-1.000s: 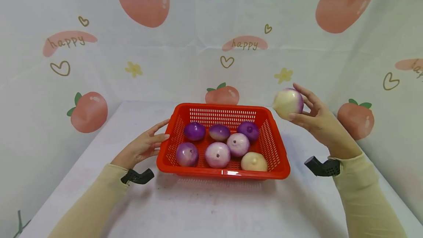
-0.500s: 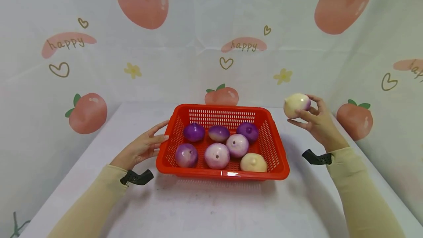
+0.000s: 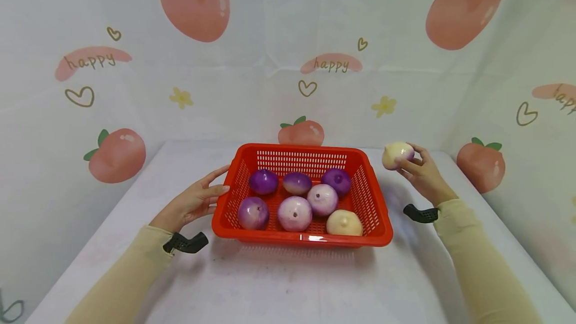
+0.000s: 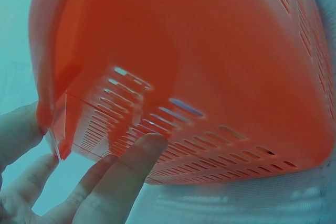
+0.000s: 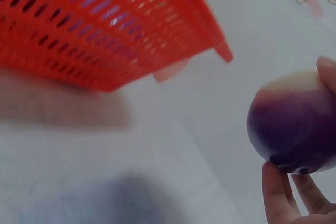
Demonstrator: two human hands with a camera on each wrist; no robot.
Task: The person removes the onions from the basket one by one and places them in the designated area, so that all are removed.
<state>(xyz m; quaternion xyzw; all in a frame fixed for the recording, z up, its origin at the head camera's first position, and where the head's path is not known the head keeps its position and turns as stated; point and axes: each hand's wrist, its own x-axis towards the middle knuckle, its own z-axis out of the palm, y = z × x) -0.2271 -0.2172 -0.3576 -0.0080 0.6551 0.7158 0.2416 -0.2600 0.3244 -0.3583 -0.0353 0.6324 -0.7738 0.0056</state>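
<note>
Off the red basket's (image 3: pixel 270 235) right side, our right grip (image 3: pixel 425 176) has thumb and fingers clamped on an onion (image 3: pixel 397 155), held up apart from the basket; our left grip (image 3: pixel 189 204) is apart, its nearly straight fingers resting against the basket's left side. We'd do well to pinch the onion evenly, clear the rim, and release only once it sits steady on the tabletop (image 3: pixel 288 284), since it could roll
</note>
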